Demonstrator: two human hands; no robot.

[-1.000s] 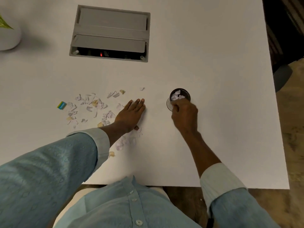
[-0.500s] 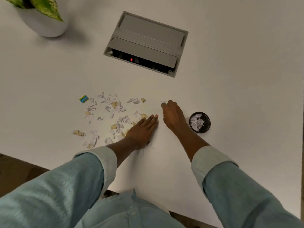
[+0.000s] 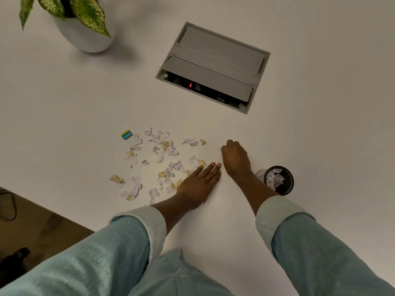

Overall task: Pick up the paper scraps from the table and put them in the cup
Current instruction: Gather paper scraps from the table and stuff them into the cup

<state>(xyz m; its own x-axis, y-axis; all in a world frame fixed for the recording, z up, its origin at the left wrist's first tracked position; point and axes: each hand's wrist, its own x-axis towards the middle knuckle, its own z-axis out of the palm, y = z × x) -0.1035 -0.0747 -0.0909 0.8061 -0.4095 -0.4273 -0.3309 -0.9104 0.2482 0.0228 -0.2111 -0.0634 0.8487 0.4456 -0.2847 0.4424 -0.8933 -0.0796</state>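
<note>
On the white table (image 3: 299, 135), a loose scatter of small torn white and yellowish paper scraps (image 3: 158, 159) lies to the left of both hands, and this direction is what the next move depends on. The right hand (image 3: 235, 155) is curled with the knuckles up and the fingertips pressed together near the table; it looks closed as in a pinch, but I cannot tell if a scrap is between the fingertips, because the back of the hand hides them. The nearest scraps to this hand are a small group of two white pieces and one yellow piece (image 3: 194, 142), just beside it on its left, a little further from the person. The small dark round cup (image 3: 279, 180), already partly filled with white scraps, stands on the other side, to the right of the right wrist and nearer to the person. So the hand is between the scraps and the cup: scraps to the left, cup behind and to the right. The left hand (image 3: 201, 182) lies flat and open, palm down, with the fingers straight, at the right edge of the scatter, and some scraps seem to be touching it or partly under it. It holds nothing that I can see. In my judgement, the right hand is the better one for carrying, because it is nearer to the cup, while most scraps are nearer to the left hand.
</note>
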